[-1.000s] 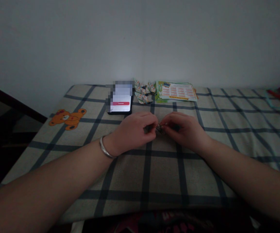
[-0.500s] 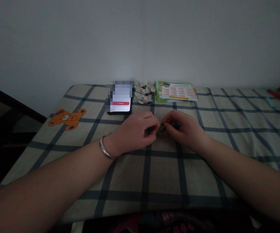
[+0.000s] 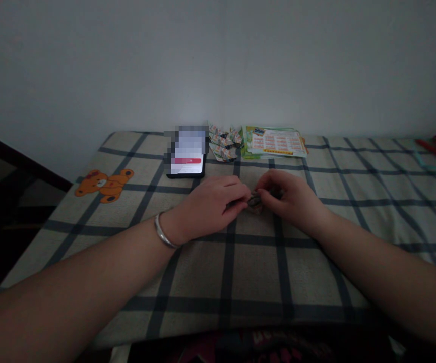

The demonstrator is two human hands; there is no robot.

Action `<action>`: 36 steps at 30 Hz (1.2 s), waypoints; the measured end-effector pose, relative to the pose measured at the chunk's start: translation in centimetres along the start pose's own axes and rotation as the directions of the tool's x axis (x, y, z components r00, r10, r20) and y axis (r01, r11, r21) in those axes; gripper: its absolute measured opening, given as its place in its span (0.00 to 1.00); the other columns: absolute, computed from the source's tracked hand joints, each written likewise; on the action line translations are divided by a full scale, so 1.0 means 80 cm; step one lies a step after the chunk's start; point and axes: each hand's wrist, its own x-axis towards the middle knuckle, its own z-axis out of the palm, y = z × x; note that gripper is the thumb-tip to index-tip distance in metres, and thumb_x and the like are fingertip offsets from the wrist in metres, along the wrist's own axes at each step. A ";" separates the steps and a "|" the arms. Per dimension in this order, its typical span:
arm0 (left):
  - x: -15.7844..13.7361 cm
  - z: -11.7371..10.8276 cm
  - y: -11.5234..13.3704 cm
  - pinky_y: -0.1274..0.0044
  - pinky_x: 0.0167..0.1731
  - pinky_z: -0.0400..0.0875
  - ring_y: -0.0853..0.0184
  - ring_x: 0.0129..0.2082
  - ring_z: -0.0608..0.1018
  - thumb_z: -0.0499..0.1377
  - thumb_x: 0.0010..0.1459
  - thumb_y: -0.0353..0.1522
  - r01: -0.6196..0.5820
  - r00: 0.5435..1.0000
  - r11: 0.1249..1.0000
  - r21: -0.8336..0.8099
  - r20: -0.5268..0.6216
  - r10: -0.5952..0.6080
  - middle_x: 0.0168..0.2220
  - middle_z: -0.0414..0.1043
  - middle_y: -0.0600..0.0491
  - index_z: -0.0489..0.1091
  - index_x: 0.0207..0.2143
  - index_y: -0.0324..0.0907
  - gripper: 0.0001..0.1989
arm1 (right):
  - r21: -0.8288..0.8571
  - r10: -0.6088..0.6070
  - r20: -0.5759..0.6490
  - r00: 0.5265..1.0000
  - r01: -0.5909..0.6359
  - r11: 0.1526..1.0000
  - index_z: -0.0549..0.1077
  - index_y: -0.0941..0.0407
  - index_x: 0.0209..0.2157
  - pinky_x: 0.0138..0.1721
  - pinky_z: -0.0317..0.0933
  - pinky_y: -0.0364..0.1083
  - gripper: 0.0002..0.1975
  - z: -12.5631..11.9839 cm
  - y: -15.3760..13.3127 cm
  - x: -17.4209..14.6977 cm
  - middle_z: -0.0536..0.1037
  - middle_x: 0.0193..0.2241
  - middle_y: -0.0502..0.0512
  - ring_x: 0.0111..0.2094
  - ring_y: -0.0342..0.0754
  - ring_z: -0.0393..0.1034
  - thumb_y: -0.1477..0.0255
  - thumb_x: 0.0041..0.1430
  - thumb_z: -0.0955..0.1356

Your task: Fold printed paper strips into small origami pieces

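Head view: both hands are meeting over the worktop (image 3: 253, 275), in from its near edge, with the small folded piece (image 3: 256, 201) sitting in the narrow gap between them. Piece is lying just right of the left hand (image 3: 214, 206) and just left of the right hand (image 3: 291, 197), so neither is clearly nearer; both are touching it. Left fingers are closing together at its left end; right thumb and forefinger are pinching its upper right. Long axis: can't tell, fingers are covering too much and it's dark. Toward the far edge, crinkled patterned strips (image 3: 223, 148) are lying beyond the left fingertips, between the phone (image 3: 187, 154) and the card stack (image 3: 276, 143).
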 end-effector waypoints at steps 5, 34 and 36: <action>-0.001 -0.002 -0.002 0.75 0.39 0.66 0.67 0.38 0.71 0.53 0.63 0.29 0.000 1.000 0.999 -0.032 -0.004 0.000 0.37 0.68 0.52 0.67 0.34 0.40 0.05 | -0.058 0.009 0.056 0.998 -0.006 0.998 0.72 0.55 0.33 0.25 0.57 0.42 0.06 -0.009 0.005 -0.001 0.73 0.25 0.48 0.25 0.42 0.65 0.77 0.54 0.65; 0.002 0.007 -0.009 0.76 0.46 0.67 0.69 0.42 0.73 0.54 0.62 0.23 -0.020 0.996 0.990 -0.143 -0.089 0.007 0.39 0.71 0.53 0.68 0.37 0.40 0.06 | -0.318 -0.139 0.184 0.973 0.193 0.928 0.80 0.53 0.38 0.43 0.66 0.51 0.08 -0.014 -0.003 -0.002 0.80 0.41 0.53 0.41 0.51 0.73 0.69 0.60 0.69; 0.003 0.006 -0.009 0.76 0.45 0.67 0.69 0.42 0.72 0.54 0.62 0.23 -0.015 0.996 0.990 -0.143 -0.085 0.003 0.39 0.71 0.53 0.68 0.36 0.39 0.06 | -0.322 -0.129 0.188 0.974 0.185 0.929 0.80 0.53 0.37 0.43 0.66 0.50 0.07 -0.014 -0.005 0.000 0.80 0.40 0.53 0.41 0.51 0.72 0.69 0.60 0.69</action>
